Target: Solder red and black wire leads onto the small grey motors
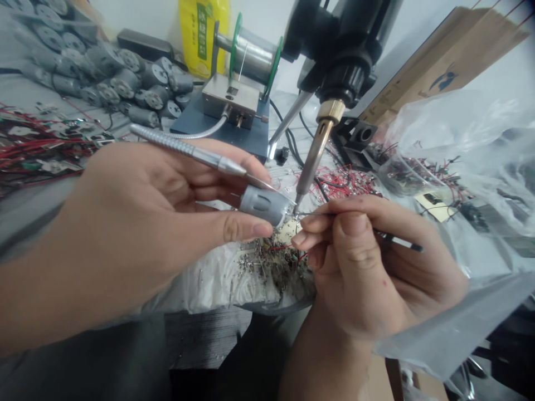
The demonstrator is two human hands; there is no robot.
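My left hand (167, 206) is closed around a small grey cylindrical motor (261, 206), its end turned to the right. Across that hand's fingers lies a silver pen-shaped tool (188, 153), whose thin tip reaches past the motor's upper side. Between thumb and fingers, my right hand (363, 262) pinches a thin dark wire (315, 214); a black-and-white end of it sticks out behind the fingers. The wire's front end is at the motor's terminal end. From above, a soldering iron (311, 161) on a stand points down with its tip there; exact contact is too small to tell.
A solder spool (254, 58) stands on a feeder with a metal box (229, 100). Several motors (125, 83) are piled at the back left. Red-wired parts (37, 139) lie left, red wires (343, 181) behind my right hand. Plastic bags (472, 133) and a cardboard box (438, 67) are right.
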